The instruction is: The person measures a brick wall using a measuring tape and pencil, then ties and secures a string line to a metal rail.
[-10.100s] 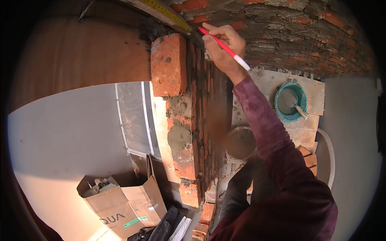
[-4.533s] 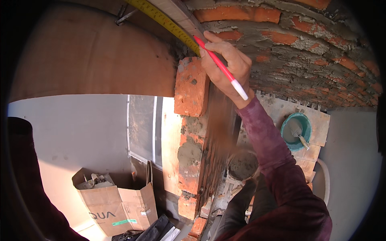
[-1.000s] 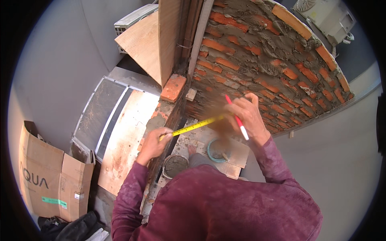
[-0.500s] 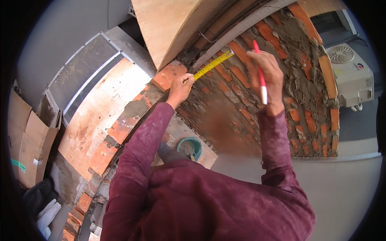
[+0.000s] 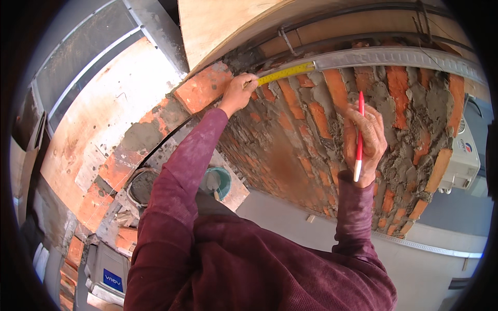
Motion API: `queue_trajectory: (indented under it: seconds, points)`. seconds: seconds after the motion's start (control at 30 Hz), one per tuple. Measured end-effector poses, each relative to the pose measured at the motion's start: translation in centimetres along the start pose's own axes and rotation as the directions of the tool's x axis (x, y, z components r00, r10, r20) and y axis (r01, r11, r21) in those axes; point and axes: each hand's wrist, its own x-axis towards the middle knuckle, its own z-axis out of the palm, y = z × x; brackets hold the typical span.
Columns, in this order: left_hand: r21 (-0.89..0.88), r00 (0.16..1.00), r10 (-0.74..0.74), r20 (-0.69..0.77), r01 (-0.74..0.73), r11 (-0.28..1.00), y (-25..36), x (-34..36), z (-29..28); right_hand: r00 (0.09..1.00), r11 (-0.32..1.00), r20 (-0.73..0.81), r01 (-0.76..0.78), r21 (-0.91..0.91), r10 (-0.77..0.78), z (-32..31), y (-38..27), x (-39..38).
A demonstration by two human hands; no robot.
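Tape (image 5: 287, 73) rightward from left grip (image 5: 239, 94)

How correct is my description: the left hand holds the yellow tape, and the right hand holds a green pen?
One detail is wrong: the pen is red with a white end, not green, as the head view shows. The left hand does hold the yellow tape, and the right hand the pen.

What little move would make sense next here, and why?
Probably bringing the red pen to the tip of the yellow measuring tape: the left hand holds the tape out with its tip at the grey metal bar, while the right hand holds the pen apart from both.
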Motion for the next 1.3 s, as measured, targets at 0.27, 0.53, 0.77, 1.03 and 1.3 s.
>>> queue_trajectory:
  seconds: [0.27,0.53,0.77,1.03,1.3]
  points:
    - [-0.051,0.986,-0.082,-0.144,0.076,0.996,0.4,1.1,1.3,0.930,0.917,0.207,0.344,-0.201,-0.303,4.9,2.9,4.3]
    - [-0.076,0.988,-0.101,-0.114,0.093,0.993,2.1,1.2,2.3,0.839,0.798,0.347,0.522,-0.301,-0.419,7.3,5.5,5.1]
    - [-0.103,0.964,-0.142,-0.226,0.121,0.987,2.2,1.0,2.3,0.822,0.828,0.322,0.537,-0.164,-0.470,8.2,5.6,6.7]
    - [-0.101,0.938,-0.250,-0.241,0.232,0.968,3.6,1.4,2.5,0.802,0.812,0.310,0.568,-0.135,-0.510,7.4,6.5,6.6]
    - [-0.112,0.925,-0.311,-0.219,0.293,0.950,3.5,1.5,2.6,0.805,0.802,0.289,0.575,-0.162,-0.519,7.6,6.9,6.2]
